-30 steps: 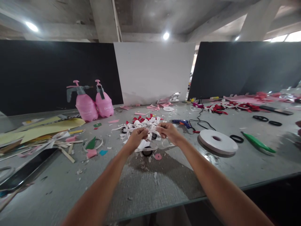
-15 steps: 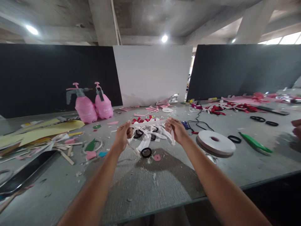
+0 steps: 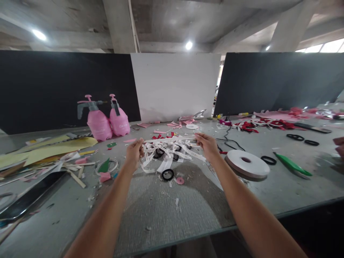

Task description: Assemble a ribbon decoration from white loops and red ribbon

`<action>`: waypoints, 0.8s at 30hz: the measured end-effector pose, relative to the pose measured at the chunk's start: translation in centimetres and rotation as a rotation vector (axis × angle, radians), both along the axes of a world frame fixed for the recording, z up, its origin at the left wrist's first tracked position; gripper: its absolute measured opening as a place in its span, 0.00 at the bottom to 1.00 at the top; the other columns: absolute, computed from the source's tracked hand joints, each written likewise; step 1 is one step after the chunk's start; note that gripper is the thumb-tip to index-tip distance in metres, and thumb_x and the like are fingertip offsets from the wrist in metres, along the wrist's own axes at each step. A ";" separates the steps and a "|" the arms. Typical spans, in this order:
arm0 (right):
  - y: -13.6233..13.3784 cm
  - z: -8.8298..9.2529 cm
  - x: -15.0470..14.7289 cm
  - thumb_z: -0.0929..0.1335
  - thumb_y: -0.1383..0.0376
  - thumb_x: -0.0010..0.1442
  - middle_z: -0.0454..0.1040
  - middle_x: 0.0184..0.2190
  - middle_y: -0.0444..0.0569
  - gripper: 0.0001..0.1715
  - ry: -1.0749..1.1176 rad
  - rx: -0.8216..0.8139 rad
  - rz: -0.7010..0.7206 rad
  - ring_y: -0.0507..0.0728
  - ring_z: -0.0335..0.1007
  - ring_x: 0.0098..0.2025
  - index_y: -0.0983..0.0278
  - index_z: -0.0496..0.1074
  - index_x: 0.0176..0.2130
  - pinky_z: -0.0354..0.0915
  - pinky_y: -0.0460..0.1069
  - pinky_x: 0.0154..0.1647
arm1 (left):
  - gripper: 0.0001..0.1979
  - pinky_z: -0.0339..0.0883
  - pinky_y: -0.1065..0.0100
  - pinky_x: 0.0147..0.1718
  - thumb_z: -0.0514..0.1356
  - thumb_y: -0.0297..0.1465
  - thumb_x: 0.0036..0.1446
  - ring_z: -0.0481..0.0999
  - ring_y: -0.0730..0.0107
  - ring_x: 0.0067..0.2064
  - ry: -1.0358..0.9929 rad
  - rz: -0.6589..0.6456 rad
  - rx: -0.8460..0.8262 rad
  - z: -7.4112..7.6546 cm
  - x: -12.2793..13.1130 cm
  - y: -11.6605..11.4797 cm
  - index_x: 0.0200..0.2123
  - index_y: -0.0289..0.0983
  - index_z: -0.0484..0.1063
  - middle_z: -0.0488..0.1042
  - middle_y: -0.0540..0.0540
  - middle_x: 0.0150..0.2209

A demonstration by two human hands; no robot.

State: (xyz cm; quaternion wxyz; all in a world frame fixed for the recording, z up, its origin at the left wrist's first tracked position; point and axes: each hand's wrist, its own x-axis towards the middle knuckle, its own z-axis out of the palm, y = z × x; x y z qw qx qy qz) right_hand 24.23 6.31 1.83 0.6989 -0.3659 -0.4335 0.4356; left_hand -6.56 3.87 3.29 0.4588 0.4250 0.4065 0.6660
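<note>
My left hand (image 3: 134, 152) and my right hand (image 3: 206, 144) each pinch one end of a white ribbon strip (image 3: 169, 139), which is stretched level between them above the table. Under it lies a heap of cut white ribbon pieces (image 3: 170, 154) with a few red bits behind. A small black ring (image 3: 167, 175) and a pink paper disc (image 3: 180, 180) lie on the grey table (image 3: 166, 211) just in front of the heap.
A white ribbon roll (image 3: 247, 163), black rings (image 3: 268, 159) and a green tool (image 3: 292, 165) lie to the right. Two pink spray bottles (image 3: 109, 120) stand at the back left. Yellow sheets (image 3: 45, 148) and scraps cover the left. Another person's hand (image 3: 339, 146) shows at the right edge.
My hands were close together over the heap. They have drawn apart and pulled the white strip out taut between them.
</note>
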 end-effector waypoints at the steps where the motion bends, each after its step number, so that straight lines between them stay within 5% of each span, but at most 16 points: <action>1: 0.3 -0.2 0.3 0.76 0.58 0.41 0.70 0.22 0.41 0.18 -0.044 -0.008 -0.066 0.47 0.58 0.21 0.66 0.78 0.33 0.54 0.45 0.22 | 0.21 0.42 0.77 0.13 0.66 0.41 0.46 0.48 0.84 0.14 0.012 0.032 -0.015 -0.1 -0.1 0.2 0.21 0.38 0.57 0.49 0.60 0.16; 6: 1.1 -1.3 1.8 0.69 0.60 0.48 0.74 0.27 0.48 0.14 -0.408 -0.055 -0.394 0.57 0.67 0.32 0.65 0.78 0.35 0.63 0.51 0.35 | 0.19 0.38 0.76 0.14 0.63 0.43 0.49 0.46 0.83 0.14 0.185 0.055 -0.061 0.0 -0.4 0.2 0.22 0.38 0.59 0.50 0.60 0.15; 8: 0.7 -1.4 1.6 0.68 0.64 0.49 0.76 0.33 0.52 0.12 -0.618 -0.076 -0.566 0.62 0.68 0.42 0.64 0.78 0.34 0.62 0.56 0.46 | 0.15 0.42 0.76 0.15 0.65 0.41 0.47 0.49 0.82 0.15 0.332 -0.028 -0.028 0.5 0.0 -0.1 0.26 0.37 0.65 0.55 0.59 0.16; 10: -0.2 -0.9 0.3 0.68 0.66 0.48 0.75 0.40 0.54 0.13 -0.765 -0.066 -0.584 0.64 0.67 0.48 0.62 0.78 0.36 0.59 0.58 0.53 | 0.15 0.51 0.75 0.19 0.68 0.35 0.42 0.58 0.79 0.19 0.529 -0.103 0.084 1.1 0.8 -0.3 0.34 0.37 0.71 0.65 0.56 0.21; 13: -1.7 0.3 -3.4 0.68 0.63 0.53 0.74 0.46 0.53 0.16 -0.813 0.086 -0.191 0.62 0.69 0.48 0.59 0.77 0.43 0.60 0.58 0.53 | 0.13 0.61 0.72 0.29 0.67 0.31 0.43 0.70 0.70 0.29 0.802 -0.175 0.271 2.5 2.5 -0.2 0.35 0.38 0.74 0.74 0.48 0.31; 17: -2.0 2.1 -7.9 0.71 0.54 0.55 0.75 0.49 0.51 0.22 -0.742 0.264 0.227 0.61 0.68 0.52 0.58 0.74 0.48 0.60 0.57 0.54 | 0.06 0.56 0.70 0.26 0.64 0.34 0.50 0.69 0.67 0.28 1.036 -0.267 0.348 5.3 4.2 0.5 0.28 0.37 0.75 0.74 0.47 0.25; 20: -1.0 2.9 -8.6 0.70 0.47 0.54 0.77 0.30 0.50 0.23 -0.615 0.139 0.548 0.57 0.74 0.34 0.64 0.76 0.37 0.67 0.52 0.39 | 0.10 0.52 0.71 0.21 0.63 0.35 0.51 0.64 0.71 0.22 1.064 -0.294 0.369 7.6 3.7 0.7 0.22 0.37 0.73 0.69 0.49 0.20; 24: -0.8 4.0 -6.8 0.71 0.47 0.53 0.60 0.13 0.38 0.25 -0.381 0.010 0.633 0.46 0.54 0.15 0.66 0.71 0.25 0.53 0.44 0.18 | 0.13 0.54 0.71 0.14 0.65 0.40 0.51 0.63 0.72 0.16 0.843 -0.441 0.071 9.3 0.8 0.2 0.23 0.36 0.75 0.67 0.48 0.17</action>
